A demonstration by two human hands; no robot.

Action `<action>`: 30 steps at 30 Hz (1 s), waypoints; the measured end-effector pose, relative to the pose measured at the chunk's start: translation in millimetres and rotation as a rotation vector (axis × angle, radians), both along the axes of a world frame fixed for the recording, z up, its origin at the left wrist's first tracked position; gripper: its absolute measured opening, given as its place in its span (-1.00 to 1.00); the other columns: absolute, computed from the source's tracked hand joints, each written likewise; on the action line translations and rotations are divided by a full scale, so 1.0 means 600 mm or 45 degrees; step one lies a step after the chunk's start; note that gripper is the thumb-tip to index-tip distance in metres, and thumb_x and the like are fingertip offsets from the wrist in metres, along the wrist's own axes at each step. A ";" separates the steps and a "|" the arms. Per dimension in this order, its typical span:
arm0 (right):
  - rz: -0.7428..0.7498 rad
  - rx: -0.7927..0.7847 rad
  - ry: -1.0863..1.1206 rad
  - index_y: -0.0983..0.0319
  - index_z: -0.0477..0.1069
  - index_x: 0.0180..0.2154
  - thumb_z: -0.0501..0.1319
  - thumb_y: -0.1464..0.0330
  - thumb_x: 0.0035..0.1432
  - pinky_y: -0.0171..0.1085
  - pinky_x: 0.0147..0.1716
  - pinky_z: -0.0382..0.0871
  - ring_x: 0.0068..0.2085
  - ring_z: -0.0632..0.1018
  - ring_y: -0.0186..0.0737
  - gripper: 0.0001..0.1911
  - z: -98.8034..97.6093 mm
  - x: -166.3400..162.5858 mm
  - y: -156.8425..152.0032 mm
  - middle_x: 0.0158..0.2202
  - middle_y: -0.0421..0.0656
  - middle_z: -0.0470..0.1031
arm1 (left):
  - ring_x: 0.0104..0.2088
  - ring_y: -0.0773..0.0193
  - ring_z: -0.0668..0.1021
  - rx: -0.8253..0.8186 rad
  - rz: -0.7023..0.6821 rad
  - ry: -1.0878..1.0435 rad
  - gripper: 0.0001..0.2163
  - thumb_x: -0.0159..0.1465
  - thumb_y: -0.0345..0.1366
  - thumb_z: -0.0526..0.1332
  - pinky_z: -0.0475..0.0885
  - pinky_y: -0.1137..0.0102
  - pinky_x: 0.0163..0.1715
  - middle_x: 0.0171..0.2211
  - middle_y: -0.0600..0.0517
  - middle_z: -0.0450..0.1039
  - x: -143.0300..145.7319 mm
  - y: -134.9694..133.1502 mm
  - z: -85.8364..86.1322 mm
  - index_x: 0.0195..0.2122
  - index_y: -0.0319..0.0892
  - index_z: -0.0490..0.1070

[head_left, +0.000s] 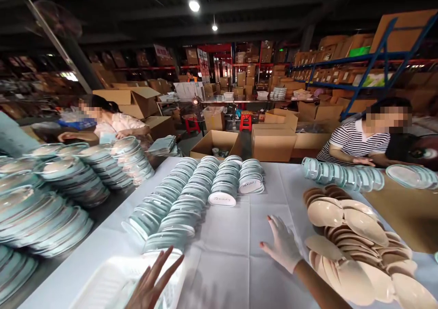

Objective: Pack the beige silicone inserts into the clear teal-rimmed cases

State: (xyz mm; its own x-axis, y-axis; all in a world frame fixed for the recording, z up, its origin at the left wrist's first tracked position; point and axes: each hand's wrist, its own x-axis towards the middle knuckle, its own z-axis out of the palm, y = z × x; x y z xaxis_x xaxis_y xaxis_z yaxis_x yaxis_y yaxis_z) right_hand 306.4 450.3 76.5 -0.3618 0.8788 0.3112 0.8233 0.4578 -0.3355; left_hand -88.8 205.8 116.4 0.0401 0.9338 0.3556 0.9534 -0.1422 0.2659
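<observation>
My left hand (pixel 153 279) is bare, its fingers spread above the rim of a white plastic basket (pixel 99 284). My right hand (pixel 282 245) wears a thin white glove with the fingertips showing. It is over the pale tablecloth (pixel 232 245), fingers apart, with nothing in it. Ahead of my hands, rows of pale blue oval packs (pixel 186 202) lean on one another; a front pack (pixel 222 199) has a white face with printed lettering. To the right of my right hand lies a heap of beige, glossy, cup-shaped oval pieces (pixel 356 254).
Tall stacks of blue packs (pixel 75 177) stand at the left. Another row (pixel 342 174) lies at the table's right far edge. An open carton (pixel 215 145) stands beyond the table. One person (pixel 118 120) works at the left, another in a striped shirt (pixel 359 140) at the right.
</observation>
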 end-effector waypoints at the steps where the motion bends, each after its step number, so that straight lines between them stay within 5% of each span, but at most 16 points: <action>1: -0.026 -0.022 -0.072 0.30 0.22 0.34 0.30 0.13 0.09 0.25 0.26 0.25 0.42 0.21 0.27 -0.16 0.025 -0.008 0.035 0.40 0.17 0.20 | 0.44 -0.28 0.16 -0.035 -0.037 0.054 -0.11 0.24 0.00 0.31 0.33 -0.21 0.26 0.51 -0.05 -0.05 -0.001 0.043 0.016 0.48 0.26 -0.22; 4: -0.093 -0.050 -0.225 0.29 0.15 0.38 0.24 0.02 0.19 0.35 0.22 0.21 0.43 0.15 0.31 -0.15 0.106 -0.047 0.147 0.43 0.15 0.15 | 0.48 -0.33 -0.01 -0.251 -0.073 0.131 0.03 0.13 0.01 0.43 0.06 -0.29 0.35 0.52 -0.15 -0.18 0.002 0.202 0.069 0.49 0.13 -0.20; 7: -0.028 -0.004 -0.230 0.31 0.21 0.34 0.23 0.04 0.22 0.22 0.19 0.30 0.34 0.32 0.19 -0.21 0.168 -0.109 0.259 0.35 0.14 0.29 | 0.48 -0.36 -0.14 -0.499 -0.084 0.152 0.13 0.00 -0.06 0.52 -0.05 -0.28 0.37 0.52 -0.24 -0.31 0.014 0.374 0.101 0.50 0.00 -0.16; 11: 0.089 0.005 -0.228 0.20 0.36 0.25 0.14 0.15 0.35 -0.11 0.15 0.39 0.18 0.51 -0.02 -0.48 0.199 -0.241 0.401 0.20 -0.01 0.50 | 0.48 -0.42 -0.24 -0.582 -0.208 0.170 0.21 -0.07 -0.02 0.55 -0.14 -0.35 0.35 0.54 -0.24 -0.38 0.013 0.548 0.078 0.50 0.02 -0.19; 14: 0.098 0.018 -0.291 0.14 0.35 0.26 -0.05 0.36 0.41 -0.16 0.18 0.36 0.19 0.50 -0.11 -0.54 0.187 -0.351 0.501 0.26 -0.07 0.44 | 0.47 -0.44 -0.35 -0.554 -0.316 0.142 0.22 -0.06 0.07 0.52 -0.24 -0.41 0.33 0.54 -0.18 -0.51 -0.006 0.615 0.037 0.50 0.10 -0.25; 18: 0.067 -0.037 -0.448 0.17 0.39 0.23 0.05 0.49 0.30 -0.06 0.19 0.37 0.20 0.49 0.02 -0.50 0.160 -0.441 0.594 0.26 0.00 0.41 | 0.45 -0.46 -0.41 -0.602 -0.434 0.080 0.23 -0.03 -0.13 0.53 -0.16 -0.39 0.33 0.53 -0.18 -0.67 -0.024 0.644 0.000 0.50 0.08 -0.33; 22: 0.069 -0.068 -0.598 0.21 0.40 0.24 0.14 0.49 0.24 0.04 0.20 0.33 0.19 0.49 0.12 -0.47 0.156 -0.458 0.630 0.25 0.08 0.42 | 0.44 -0.46 -0.44 -0.580 -0.436 -0.024 0.12 0.04 -0.42 0.41 -0.08 -0.32 0.36 0.52 -0.18 -0.70 -0.014 0.639 -0.014 0.50 0.01 -0.30; 26: 0.192 -0.171 -0.708 0.22 0.48 0.16 0.19 0.50 0.17 -0.15 0.12 0.35 0.12 0.55 -0.03 -0.50 0.166 -0.446 0.617 0.17 0.00 0.52 | 0.44 -0.45 -0.43 -0.587 -0.483 -0.070 0.03 0.09 -0.46 0.32 -0.06 -0.37 0.34 0.51 -0.14 -0.74 0.018 0.599 -0.019 0.50 0.02 -0.27; 30: 0.385 -0.286 -0.779 0.22 0.60 -0.03 0.19 0.58 0.05 -0.24 -0.04 0.40 -0.07 0.63 -0.11 -0.55 0.170 -0.410 0.547 -0.01 -0.06 0.64 | 0.45 -0.40 -0.42 -0.695 -0.508 -0.131 0.03 0.08 -0.50 0.32 -0.06 -0.38 0.34 0.51 -0.14 -0.70 0.064 0.517 -0.017 0.49 0.07 -0.22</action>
